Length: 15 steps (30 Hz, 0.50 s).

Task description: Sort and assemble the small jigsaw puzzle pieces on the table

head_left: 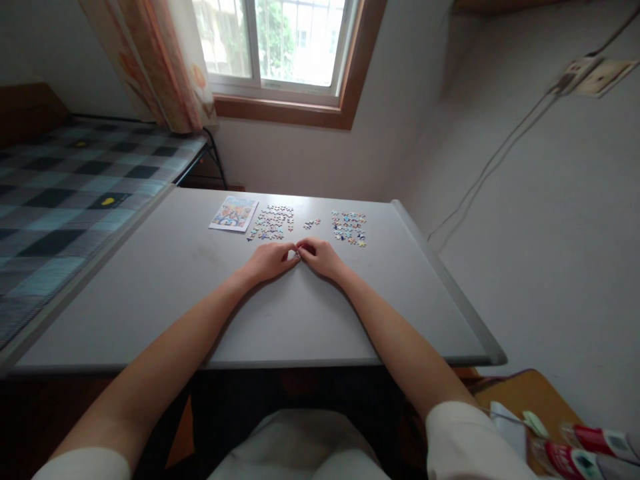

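Both hands meet over the middle of the grey table (pixel 240 320). My left hand (pixel 273 261) is closed, thumb and fingers pinched on a small puzzle piece (pixel 299 253). From the other side my right hand (pixel 321 257) pinches at the same spot, its fingertips touching the piece. Beyond the hands, puzzle pieces lie spread in a left group (pixel 273 223) and a right group (pixel 350 228). Between these groups sits a small cluster of pieces (pixel 312 223). A printed picture sheet (pixel 233 214) lies left of the pieces.
A bed with a checked cover (pixel 100 180) stands at the left, beside a curtain (pixel 160 67). A wall with a cable (pixel 483 173) rises at the right. Red-labelled bottles (pixel 570 460) lie on a wooden stool (pixel 535 393) at the lower right.
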{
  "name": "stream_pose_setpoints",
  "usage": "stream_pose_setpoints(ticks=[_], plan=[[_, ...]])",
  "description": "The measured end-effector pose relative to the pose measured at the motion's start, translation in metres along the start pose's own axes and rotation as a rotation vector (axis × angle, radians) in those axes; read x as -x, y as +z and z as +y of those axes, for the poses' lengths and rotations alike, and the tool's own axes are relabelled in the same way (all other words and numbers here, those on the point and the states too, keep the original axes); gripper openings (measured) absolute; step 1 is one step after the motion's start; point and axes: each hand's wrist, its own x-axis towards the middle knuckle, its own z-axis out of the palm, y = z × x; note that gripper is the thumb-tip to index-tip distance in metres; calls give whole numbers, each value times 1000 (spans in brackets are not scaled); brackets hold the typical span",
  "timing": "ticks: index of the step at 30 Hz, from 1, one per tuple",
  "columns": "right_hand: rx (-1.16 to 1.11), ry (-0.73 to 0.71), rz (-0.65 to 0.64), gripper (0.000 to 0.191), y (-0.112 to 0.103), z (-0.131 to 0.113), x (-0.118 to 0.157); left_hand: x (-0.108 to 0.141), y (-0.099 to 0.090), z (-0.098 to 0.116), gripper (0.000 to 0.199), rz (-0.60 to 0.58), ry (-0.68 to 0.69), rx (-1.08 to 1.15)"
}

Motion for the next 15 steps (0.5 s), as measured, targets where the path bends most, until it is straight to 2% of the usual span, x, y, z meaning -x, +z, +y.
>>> stream_pose_setpoints(ticks=[15], plan=[[1, -5, -1, 17, 0, 1, 0, 0, 0, 0, 33, -7, -2, -11]])
